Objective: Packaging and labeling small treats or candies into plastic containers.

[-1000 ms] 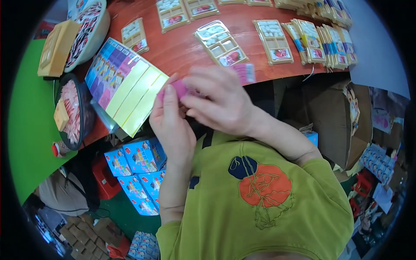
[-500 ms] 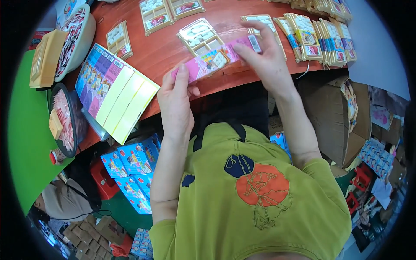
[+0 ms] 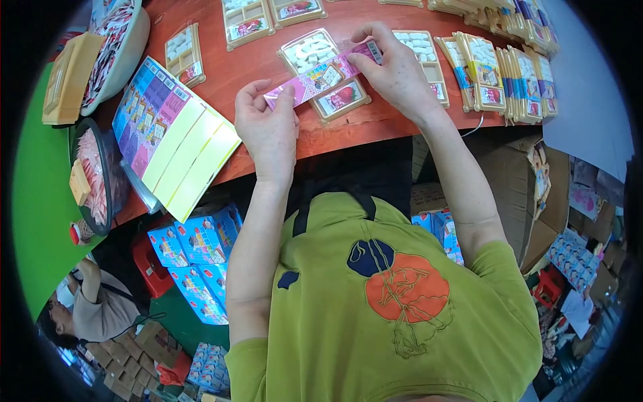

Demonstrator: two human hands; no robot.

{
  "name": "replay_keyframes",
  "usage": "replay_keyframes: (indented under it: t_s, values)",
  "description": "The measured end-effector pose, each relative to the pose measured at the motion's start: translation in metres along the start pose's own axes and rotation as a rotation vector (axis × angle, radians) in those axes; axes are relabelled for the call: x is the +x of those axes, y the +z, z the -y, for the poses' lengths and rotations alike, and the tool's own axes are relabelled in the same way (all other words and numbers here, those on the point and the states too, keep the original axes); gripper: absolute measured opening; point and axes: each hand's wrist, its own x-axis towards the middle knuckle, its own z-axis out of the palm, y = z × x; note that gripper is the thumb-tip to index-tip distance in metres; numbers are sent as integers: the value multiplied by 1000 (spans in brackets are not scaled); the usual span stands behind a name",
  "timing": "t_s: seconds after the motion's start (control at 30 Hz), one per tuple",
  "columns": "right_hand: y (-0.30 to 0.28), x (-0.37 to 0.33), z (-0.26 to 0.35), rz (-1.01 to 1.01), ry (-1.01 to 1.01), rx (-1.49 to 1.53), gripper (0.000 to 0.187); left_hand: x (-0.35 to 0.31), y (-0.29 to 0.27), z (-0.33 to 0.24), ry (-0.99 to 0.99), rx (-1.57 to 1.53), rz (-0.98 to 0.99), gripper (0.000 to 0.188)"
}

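Observation:
A pink printed label strip (image 3: 309, 86) is stretched between my two hands, tilted up toward the right. My left hand (image 3: 266, 130) pinches its left end, thumb on top; my right hand (image 3: 396, 72) grips the right end between thumb and fingers. Directly beneath the strip lies a clear-lidded tan tray (image 3: 309, 51) with white pieces in its upper part and a strawberry-pictured packet (image 3: 339, 98) at its near end. The strip covers the tray's middle. Left of my left hand rests a stack of label sheets (image 3: 175, 144), coloured on one side and pale yellow on the other.
Similar trays (image 3: 183, 53) lie across the red table (image 3: 395, 127). Banded trays (image 3: 485, 74) stand packed at the right. On the left are a white basin of packets (image 3: 137, 40) and a dark tub of pink sticks (image 3: 97, 181). Blue boxes (image 3: 201, 241) are stacked below; another person (image 3: 100, 305) sits lower left.
The strip and both hands have shifted slightly left and up, over the tray. The tray's near end with the strawberry packet now shows below the strip.

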Motion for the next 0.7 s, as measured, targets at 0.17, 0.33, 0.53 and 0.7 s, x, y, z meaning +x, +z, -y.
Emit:
replay_keyframes:
  t_s: [0.17, 0.33, 0.53, 0.7]
  values:
    - [1, 5, -7, 25, 0, 6, 26, 8, 0, 10, 37, 90, 3, 27]
    - [7, 4, -7, 37, -89, -99, 19, 12, 2, 16, 439, 483, -70, 14]
    - [17, -20, -2, -49, -375, -263, 19, -5, -10, 6, 504, 781, 12, 11]
    - [21, -70, 14, 93, -314, -307, 27, -57, -53, 16, 102, 575, 22, 12]
